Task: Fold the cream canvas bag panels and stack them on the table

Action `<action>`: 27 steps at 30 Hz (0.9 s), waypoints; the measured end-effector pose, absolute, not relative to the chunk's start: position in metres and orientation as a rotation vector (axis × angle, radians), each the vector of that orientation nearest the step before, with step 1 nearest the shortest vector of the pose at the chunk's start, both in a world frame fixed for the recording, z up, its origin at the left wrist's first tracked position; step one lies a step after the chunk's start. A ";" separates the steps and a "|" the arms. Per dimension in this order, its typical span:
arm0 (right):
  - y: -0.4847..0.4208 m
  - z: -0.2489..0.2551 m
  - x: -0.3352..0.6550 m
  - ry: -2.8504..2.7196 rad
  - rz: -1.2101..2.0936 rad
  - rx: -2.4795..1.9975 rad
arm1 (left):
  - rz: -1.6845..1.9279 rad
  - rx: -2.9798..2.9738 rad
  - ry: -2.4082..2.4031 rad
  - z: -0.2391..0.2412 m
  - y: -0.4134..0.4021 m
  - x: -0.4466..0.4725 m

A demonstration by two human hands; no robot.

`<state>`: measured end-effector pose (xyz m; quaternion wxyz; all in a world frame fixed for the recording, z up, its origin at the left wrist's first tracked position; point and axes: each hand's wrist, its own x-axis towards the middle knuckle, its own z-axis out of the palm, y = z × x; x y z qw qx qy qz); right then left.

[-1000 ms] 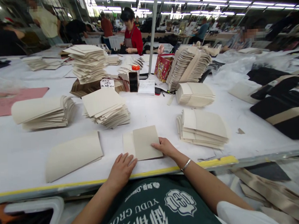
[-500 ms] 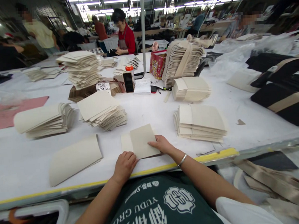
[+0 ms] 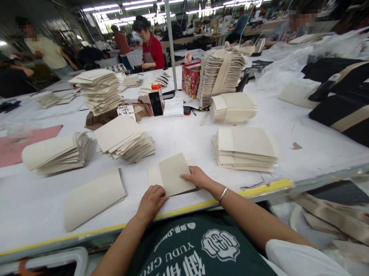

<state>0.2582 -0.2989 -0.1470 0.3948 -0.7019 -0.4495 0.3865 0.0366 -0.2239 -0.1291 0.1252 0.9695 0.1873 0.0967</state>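
A folded beige card piece (image 3: 171,175) lies on the white table (image 3: 191,141) near its front edge. My left hand (image 3: 151,202) rests at the piece's near left corner, fingers curled down onto it. My right hand (image 3: 198,177), a bracelet on its wrist, lies on the piece's right edge with its fingers laid flat on it. A larger curved beige sheet (image 3: 93,197) lies to the left. A pile of folded pieces (image 3: 245,149) sits just right of my right hand.
Several piles of beige pieces (image 3: 124,139) stand across the table, with a tall stack (image 3: 99,89) behind. A dark bottle with an orange cap (image 3: 156,99) and a red box (image 3: 191,79) stand mid-table. Black fabric (image 3: 346,109) lies right. Other people work at the far side.
My left hand has slid a little onto the piece's corner and curled. The view has tilted slightly; the piece and my right hand stay where they were.
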 end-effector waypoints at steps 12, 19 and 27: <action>-0.297 -0.147 0.259 -1.190 0.913 -1.825 | 0.438 3.130 0.418 -0.133 -0.247 0.067; -0.298 -0.113 0.281 -1.594 0.868 -2.028 | 0.437 3.047 0.339 -0.140 -0.242 0.074; -0.298 -0.109 0.288 -1.707 0.793 -2.097 | 0.473 3.067 0.378 -0.136 -0.246 0.077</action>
